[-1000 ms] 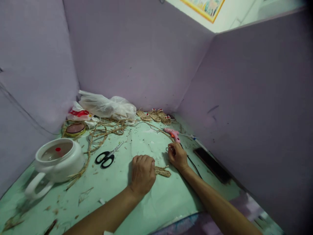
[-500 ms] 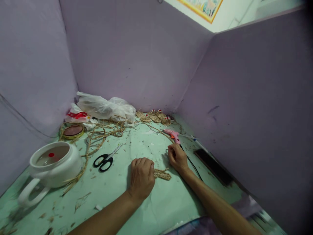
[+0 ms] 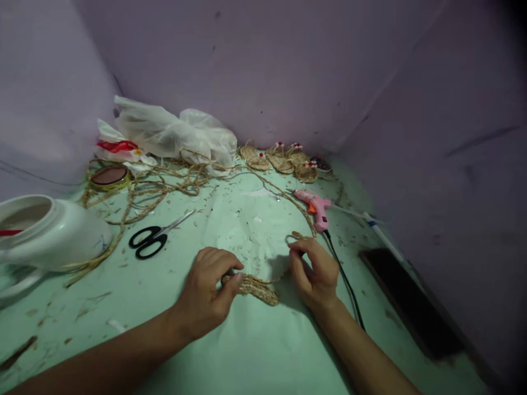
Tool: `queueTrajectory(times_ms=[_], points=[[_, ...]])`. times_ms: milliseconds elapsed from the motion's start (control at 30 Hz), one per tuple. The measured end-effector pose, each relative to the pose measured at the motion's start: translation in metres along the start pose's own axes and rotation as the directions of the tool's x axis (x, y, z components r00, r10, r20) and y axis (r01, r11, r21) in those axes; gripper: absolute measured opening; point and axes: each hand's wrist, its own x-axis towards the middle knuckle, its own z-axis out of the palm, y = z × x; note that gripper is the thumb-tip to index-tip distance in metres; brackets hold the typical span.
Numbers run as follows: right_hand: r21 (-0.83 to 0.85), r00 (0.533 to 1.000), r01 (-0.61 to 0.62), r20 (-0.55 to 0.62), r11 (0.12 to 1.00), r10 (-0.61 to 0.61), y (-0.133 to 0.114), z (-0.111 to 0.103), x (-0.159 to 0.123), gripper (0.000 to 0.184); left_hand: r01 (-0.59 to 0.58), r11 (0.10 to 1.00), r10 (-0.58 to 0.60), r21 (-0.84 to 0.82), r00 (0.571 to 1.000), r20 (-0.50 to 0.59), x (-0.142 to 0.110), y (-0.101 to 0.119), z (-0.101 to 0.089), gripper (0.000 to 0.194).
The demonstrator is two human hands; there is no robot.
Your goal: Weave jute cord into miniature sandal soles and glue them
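Note:
My left hand [image 3: 214, 291] pinches one end of a flat, oblong piece of coiled braided straw cord [image 3: 259, 289] on the green table covering. From that piece a loose strand of straw cord [image 3: 302, 236] runs to my right hand [image 3: 315, 271], whose fingers are closed on it. The strand curls above the right fingertips and trails back toward the far side. Just beyond my right hand lies a pink glue gun [image 3: 315, 207] with an orange trigger and a black cable. Black-handled scissors [image 3: 158, 236] rest left of my left hand.
On the left stands a white mug-like pot [image 3: 78, 236] with a handle. Behind are a tangle of straw cord [image 3: 164, 184], a round tin [image 3: 110, 176], a plastic bag [image 3: 177, 131] and several straw slippers with red beads [image 3: 280, 159]. A dark flat object [image 3: 407, 302] lies right.
The view has tilted down and come closer. My left fingers have shifted from covering the coiled piece to pinching its end, and my right hand has turned, with the strand now showing.

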Motion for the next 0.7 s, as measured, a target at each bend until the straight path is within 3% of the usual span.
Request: queueTrajectory(times_ms=[133, 200, 300, 433, 567, 700], points=[[0.143, 0.992, -0.047, 0.121, 0.989, 0.030, -0.026, -0.008, -0.004, 0.016, -0.003, 0.999, 0.001, 0.032, 0.999, 0.033, 0.001, 0.005, 0.002, 0.011], [0.195, 0.963, -0.087, 0.267, 0.977, 0.033, -0.036, -0.010, -0.005, 0.021, 0.009, 0.998, -0.014, 0.066, 0.997, 0.079, 0.001, 0.007, 0.002, 0.011], [0.160, 0.926, -0.050, 0.378, 0.986, -0.015, -0.040, -0.009, -0.006, 0.031, 0.015, 0.993, -0.027, 0.116, 0.994, 0.106, 0.000, 0.009, 0.001, 0.016], [0.105, 0.878, -0.023, 0.478, 0.994, -0.031, -0.033, -0.002, -0.009, 0.032, 0.091, 0.982, -0.100, 0.165, 0.994, 0.051, -0.006, 0.011, 0.003, 0.023], [0.058, 0.841, 0.025, 0.539, 0.998, -0.053, -0.030, 0.001, -0.010, 0.031, 0.178, 0.974, -0.185, 0.139, 0.982, 0.041, -0.007, 0.013, 0.003, 0.015], [0.052, 0.820, 0.043, 0.569, 0.998, -0.065, -0.034, 0.002, -0.006, 0.032, 0.162, 0.977, -0.173, 0.138, 0.983, 0.065, -0.008, 0.013, 0.001, 0.018]])
